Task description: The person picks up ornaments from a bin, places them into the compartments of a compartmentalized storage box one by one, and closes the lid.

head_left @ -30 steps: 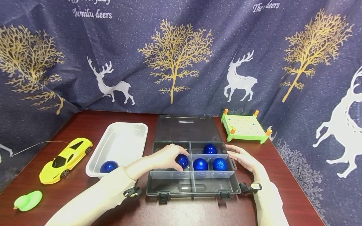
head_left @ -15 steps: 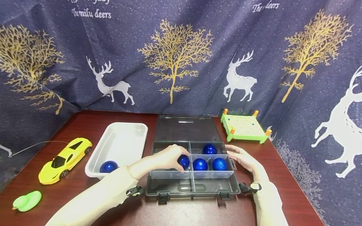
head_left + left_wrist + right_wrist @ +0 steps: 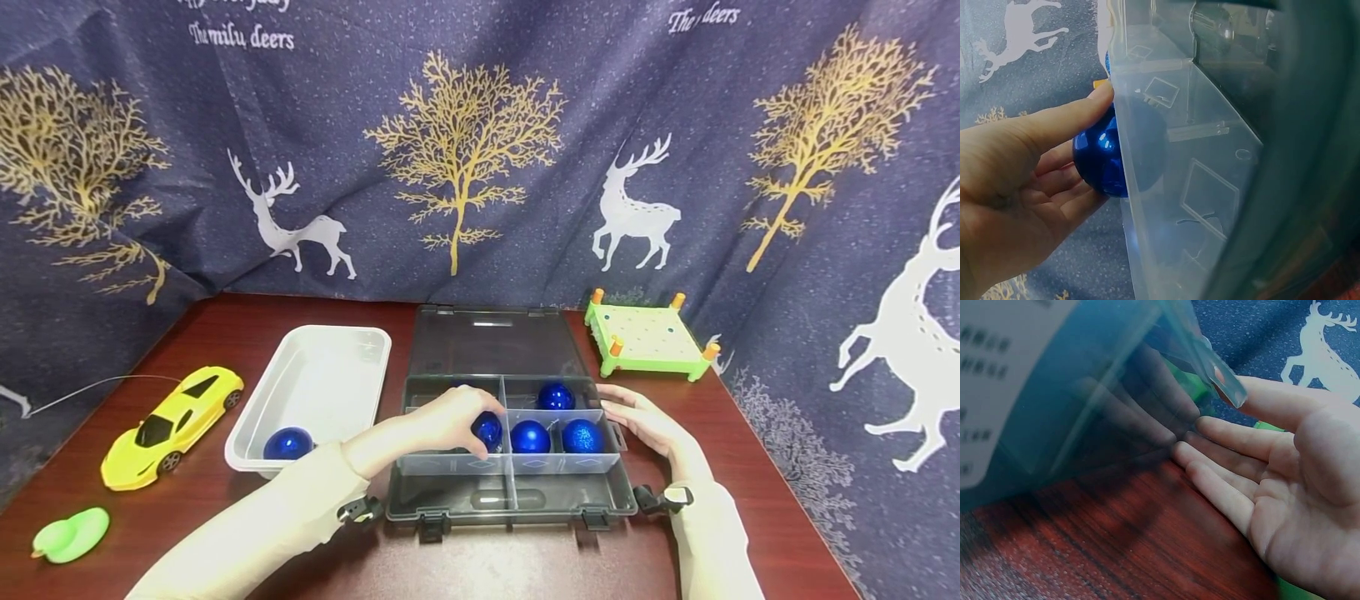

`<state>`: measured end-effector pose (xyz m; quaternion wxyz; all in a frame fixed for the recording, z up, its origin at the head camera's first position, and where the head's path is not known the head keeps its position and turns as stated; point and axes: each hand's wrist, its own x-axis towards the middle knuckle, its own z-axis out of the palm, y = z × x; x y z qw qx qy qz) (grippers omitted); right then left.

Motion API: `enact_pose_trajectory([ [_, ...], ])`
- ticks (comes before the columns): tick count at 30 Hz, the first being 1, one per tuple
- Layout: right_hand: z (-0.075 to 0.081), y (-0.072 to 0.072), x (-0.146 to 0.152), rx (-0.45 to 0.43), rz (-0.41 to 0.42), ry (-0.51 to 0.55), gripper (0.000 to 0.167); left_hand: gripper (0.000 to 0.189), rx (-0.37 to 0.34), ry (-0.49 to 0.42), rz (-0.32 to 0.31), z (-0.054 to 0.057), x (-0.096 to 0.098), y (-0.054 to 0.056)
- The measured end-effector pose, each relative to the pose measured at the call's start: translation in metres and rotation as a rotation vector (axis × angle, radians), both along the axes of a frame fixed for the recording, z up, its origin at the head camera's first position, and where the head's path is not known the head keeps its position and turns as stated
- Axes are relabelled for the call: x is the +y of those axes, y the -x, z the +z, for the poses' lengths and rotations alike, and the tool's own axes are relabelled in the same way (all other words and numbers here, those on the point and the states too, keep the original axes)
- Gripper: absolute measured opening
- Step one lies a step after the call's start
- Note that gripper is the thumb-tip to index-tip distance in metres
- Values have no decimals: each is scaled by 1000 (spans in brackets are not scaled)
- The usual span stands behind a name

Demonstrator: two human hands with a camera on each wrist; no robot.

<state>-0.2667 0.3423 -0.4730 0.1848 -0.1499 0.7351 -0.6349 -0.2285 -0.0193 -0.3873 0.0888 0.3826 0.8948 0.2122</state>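
A dark see-through compartment box (image 3: 450,515) lies in the head view with its lid (image 3: 495,346) folded back. My left hand (image 3: 442,421) holds a shiny blue ball (image 3: 489,429) between thumb and fingers, low in the middle-left compartment. The left wrist view shows that ball partly behind a clear divider (image 3: 1210,194). Beyond the central divider sit a smooth blue ball (image 3: 531,437) and a glittery blue ball (image 3: 583,436), with another shiny ball (image 3: 557,397) behind them. At the box's right side rests my right hand (image 3: 648,425); its extended fingertips (image 3: 1188,450) touch the wall.
Left of the box stands a white tray (image 3: 341,375) with one blue ball (image 3: 288,443) in its near corner. A yellow toy car (image 3: 172,427) and a green toy duck (image 3: 72,535) lie farther left. A green pegged toy stand (image 3: 649,337) is at the back right.
My left hand has shifted slightly to the right with the blue ball, closer to the central divider. The right hand has stayed at the box's side.
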Motion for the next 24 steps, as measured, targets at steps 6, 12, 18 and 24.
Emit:
enact_pose_trajectory([
  [6, 0, -1, 0, 18, 13, 11, 55, 60, -10, -19, 22, -1, 0, -1],
  [12, 0, -1, -1, 24, 18, 22, 55, 63, -9, -39, 48, -4, 1, -2],
  [18, -1, -1, 0, 26, 10, 20, 57, 63, -24, -44, 67, -6, 0, -3],
  [24, 1, -2, 1, 24, -12, -5, 57, 62, -15, -38, 53, -7, 0, -3],
])
